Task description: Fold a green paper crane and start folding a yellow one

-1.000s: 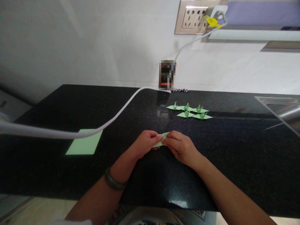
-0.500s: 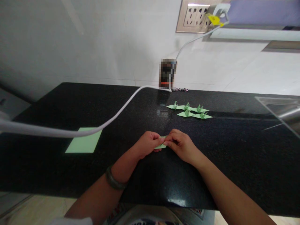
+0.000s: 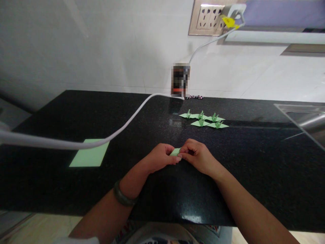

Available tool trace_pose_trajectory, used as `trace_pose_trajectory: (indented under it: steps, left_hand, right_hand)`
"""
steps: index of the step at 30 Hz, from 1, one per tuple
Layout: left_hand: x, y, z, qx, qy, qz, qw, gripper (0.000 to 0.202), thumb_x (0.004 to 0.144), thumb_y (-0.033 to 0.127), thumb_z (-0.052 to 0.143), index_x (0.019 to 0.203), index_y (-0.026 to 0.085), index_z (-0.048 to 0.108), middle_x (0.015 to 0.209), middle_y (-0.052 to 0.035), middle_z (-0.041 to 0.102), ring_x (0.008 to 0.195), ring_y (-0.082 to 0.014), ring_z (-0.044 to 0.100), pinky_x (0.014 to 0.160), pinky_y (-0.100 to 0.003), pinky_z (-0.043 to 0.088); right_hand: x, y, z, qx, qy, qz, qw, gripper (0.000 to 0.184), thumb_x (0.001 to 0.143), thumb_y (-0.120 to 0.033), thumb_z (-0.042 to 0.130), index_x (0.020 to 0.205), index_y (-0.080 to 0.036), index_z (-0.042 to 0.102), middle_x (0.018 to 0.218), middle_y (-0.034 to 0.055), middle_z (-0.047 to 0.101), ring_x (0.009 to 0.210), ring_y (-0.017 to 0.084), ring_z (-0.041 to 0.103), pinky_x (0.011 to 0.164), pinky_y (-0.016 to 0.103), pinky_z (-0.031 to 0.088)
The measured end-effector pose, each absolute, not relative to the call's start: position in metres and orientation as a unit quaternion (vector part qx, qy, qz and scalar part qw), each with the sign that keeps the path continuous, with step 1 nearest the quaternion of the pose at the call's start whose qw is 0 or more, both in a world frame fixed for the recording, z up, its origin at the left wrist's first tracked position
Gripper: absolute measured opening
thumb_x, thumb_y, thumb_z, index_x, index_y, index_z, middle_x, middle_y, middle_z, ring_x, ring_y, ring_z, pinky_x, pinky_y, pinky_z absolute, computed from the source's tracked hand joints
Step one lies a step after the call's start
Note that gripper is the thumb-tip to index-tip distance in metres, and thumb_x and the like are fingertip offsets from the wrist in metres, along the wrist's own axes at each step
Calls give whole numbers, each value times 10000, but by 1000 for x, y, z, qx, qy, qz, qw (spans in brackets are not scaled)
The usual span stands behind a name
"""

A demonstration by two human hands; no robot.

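The left hand (image 3: 159,158) and right hand (image 3: 198,156) meet fingertip to fingertip, both pinched shut on a small folded green paper (image 3: 175,151) just above the black counter (image 3: 76,189). Beyond lie folded paper cranes (image 3: 203,120); a yellow tag (image 3: 228,22) hangs by the wall socket (image 3: 207,18), its writing unreadable.

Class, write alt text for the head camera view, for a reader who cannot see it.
Two bare hands, the left hand and the right hand, pinch a small folded green paper between them over a black counter. Four folded green paper cranes sit behind them, a flat green paper square lies to the left, and a white cable crosses the counter.
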State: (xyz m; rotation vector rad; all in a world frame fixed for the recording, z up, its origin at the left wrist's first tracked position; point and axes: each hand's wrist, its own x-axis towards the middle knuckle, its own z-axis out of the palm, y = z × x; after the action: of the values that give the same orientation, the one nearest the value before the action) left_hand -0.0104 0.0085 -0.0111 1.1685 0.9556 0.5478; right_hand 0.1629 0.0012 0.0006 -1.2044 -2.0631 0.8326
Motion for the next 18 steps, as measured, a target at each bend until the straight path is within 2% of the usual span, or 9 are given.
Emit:
trace_pose_trajectory:
  steps: [4, 7, 10, 13, 18]
  left_hand:
    - [-11, 9, -10, 481, 426, 290, 709, 247, 577, 251, 693, 750, 97, 610, 645, -20, 620, 567, -93, 559, 575, -221, 435]
    - [-10, 10, -9, 462, 433, 327, 702, 252, 587, 253, 693, 768, 96, 613, 677, -26, 630, 591, -97, 575, 616, -238, 458]
    - [-9, 10, -8, 454, 434, 346, 697, 256, 592, 251, 693, 782, 98, 617, 700, -29, 636, 601, -95, 580, 635, -245, 471]
    - [-8, 9, -7, 451, 434, 353, 695, 255, 590, 250, 694, 778, 94, 621, 708, -32, 638, 607, -97, 582, 646, -250, 477]
    - [-6, 8, -5, 468, 442, 354, 679, 241, 603, 254, 684, 772, 95, 620, 692, -30, 635, 600, -100, 580, 633, -245, 473]
  right_hand:
    - [161, 0, 0, -465, -747, 310, 361, 70, 745, -206, 548, 707, -166, 591, 684, 9, 511, 624, 106, 475, 566, 229, 373]
    - [159, 0, -2, -540, -652, 324, 422, 142, 756, -283, 528, 694, -157, 550, 578, -16, 471, 514, 88, 409, 472, 213, 325]
    - [157, -1, -2, -553, -600, 408, 409, 198, 728, -323, 551, 635, -150, 525, 520, -32, 457, 455, 71, 375, 426, 203, 291]
    - [153, -1, -1, -523, -582, 480, 397, 151, 691, -291, 588, 672, -147, 547, 590, -11, 544, 503, 84, 453, 470, 210, 348]
    - [149, -1, -3, -513, -549, 520, 407, 127, 674, -263, 605, 694, -151, 549, 617, -7, 570, 517, 83, 481, 489, 211, 366]
